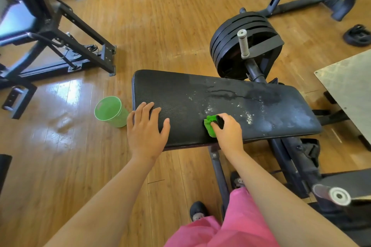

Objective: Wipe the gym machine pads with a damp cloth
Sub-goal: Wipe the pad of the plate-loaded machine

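Pad (230,94), long and black, lies across the middle of the frame, and it looks partly done: its right half carries wet streaks, a dull damp sheen and scattered white flecks, while the left third looks dry and matte. My guess is that the flecks need another pass and the left end remains to be wiped; other machines' pads, at upper left, show no sign either way

Right hand (227,131) is curled round a bunched green cloth (208,127), pressed onto the pad close to its near edge; a dark piece shows between the fingers, which I cannot identify. Left hand (147,126) rests flat with fingers spread on the pad's lower left corner, holding nothing

Room for strokes along the pad seems open in both directions. A green cup (110,111) stands on the floor just beside the left end, near the left hand, so a sweep off that edge could knock it. Weight plates (241,46) sit close behind the far edge at upper right
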Tool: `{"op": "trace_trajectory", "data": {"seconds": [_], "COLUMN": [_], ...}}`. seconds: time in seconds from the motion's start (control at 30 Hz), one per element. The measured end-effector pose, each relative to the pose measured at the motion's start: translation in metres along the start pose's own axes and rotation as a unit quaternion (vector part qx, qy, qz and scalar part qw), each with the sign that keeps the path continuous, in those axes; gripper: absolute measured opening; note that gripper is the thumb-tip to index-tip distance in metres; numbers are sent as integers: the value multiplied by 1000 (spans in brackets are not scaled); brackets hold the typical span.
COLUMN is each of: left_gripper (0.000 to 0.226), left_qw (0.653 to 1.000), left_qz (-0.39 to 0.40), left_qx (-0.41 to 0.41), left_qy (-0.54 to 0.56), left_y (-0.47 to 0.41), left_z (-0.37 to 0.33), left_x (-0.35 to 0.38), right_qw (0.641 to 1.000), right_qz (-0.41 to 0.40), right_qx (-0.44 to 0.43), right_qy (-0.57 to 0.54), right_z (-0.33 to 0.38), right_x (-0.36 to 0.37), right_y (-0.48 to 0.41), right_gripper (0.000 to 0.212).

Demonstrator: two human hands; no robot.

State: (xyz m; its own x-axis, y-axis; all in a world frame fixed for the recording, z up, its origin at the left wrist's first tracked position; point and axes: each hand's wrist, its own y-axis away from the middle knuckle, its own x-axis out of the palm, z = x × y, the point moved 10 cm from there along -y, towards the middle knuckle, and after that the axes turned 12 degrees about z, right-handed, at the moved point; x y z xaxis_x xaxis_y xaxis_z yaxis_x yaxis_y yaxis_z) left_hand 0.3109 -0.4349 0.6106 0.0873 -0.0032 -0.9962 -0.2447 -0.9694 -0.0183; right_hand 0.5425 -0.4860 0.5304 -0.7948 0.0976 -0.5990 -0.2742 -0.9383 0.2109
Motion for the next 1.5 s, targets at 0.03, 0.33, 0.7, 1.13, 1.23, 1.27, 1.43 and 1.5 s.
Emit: {"op": "trace_trajectory", "data": {"seconds": [0.03, 0.33, 0.7, 1.13, 1.23, 1.27, 1.43, 1.5], "left_gripper": [54, 48, 26, 45, 48, 49, 50, 50], "left_qw": [1000, 1000, 999, 997, 997, 997, 996, 996], "left_qz": [0, 4, 34, 79, 74, 74, 82, 85], "left_qx": [-1, -4, -6, 23, 25, 26, 18, 18], "left_qy": [-4, -3, -35, 9, 10, 7, -1, -5], "left_y": [0, 0, -30, -75, -75, -76, -75, -76], "left_z": [0, 0, -4, 1, 2, 1, 0, 0], "left_x": [0, 0, -12, 1, 0, 0, 1, 1], "right_qw": [1000, 995, 999, 988, 984, 984, 997, 998], "right_qz": [-7, 34, 9, 90, 109, 106, 31, 26], "right_qx": [10, -82, -33, -111, -120, -120, -53, -32], "right_qy": [-1, -41, -7, -63, -73, -71, -55, -37], "right_z": [-1, 82, 8, 63, 63, 57, 1, -13], "right_x": [0, 49, 5, 40, 43, 41, 1, -10], "right_y": [1, 12, -20, -24, -34, -37, -58, -66], "right_gripper": [22, 23, 21, 22, 23, 23, 19, 18]}}
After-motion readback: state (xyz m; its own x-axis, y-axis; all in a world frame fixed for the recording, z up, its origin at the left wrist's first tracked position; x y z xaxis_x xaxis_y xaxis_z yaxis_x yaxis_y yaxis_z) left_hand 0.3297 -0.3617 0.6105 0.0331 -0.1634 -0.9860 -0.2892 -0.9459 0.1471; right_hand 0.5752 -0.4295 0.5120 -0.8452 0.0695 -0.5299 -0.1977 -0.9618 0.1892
